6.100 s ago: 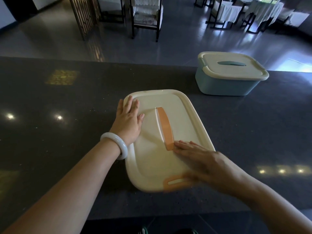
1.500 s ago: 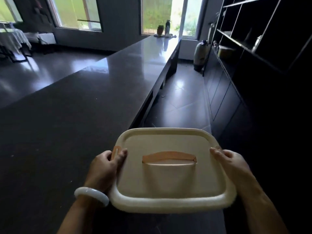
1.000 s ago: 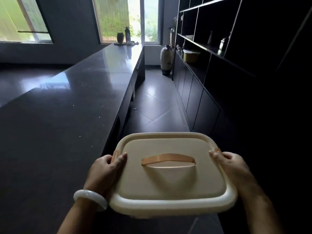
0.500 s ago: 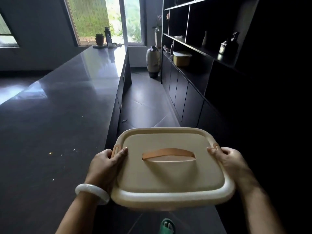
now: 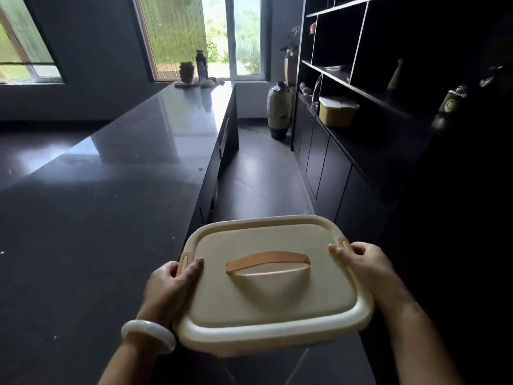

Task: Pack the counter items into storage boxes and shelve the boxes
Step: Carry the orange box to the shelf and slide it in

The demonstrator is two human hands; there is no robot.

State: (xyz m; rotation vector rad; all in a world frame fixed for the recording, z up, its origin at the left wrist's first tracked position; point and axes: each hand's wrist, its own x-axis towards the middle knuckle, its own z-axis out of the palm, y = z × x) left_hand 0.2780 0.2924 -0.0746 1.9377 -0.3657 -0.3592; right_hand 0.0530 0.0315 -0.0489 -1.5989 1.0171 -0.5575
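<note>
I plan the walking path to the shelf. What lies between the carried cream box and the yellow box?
In the head view, only bare floor separates cream box from yellow box.

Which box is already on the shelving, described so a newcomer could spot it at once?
Start at the dark shelving unit along the right wall and follow its lower open shelf, above the cabinet doors, back toward the window. There sits a yellow storage box with a pale lid. It is the only box on the shelves; the cream box with the orange handle is carried in both hands.

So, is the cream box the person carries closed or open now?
Closed. The lid sits flat on the cream box, with orange side clips up beside it.
</note>
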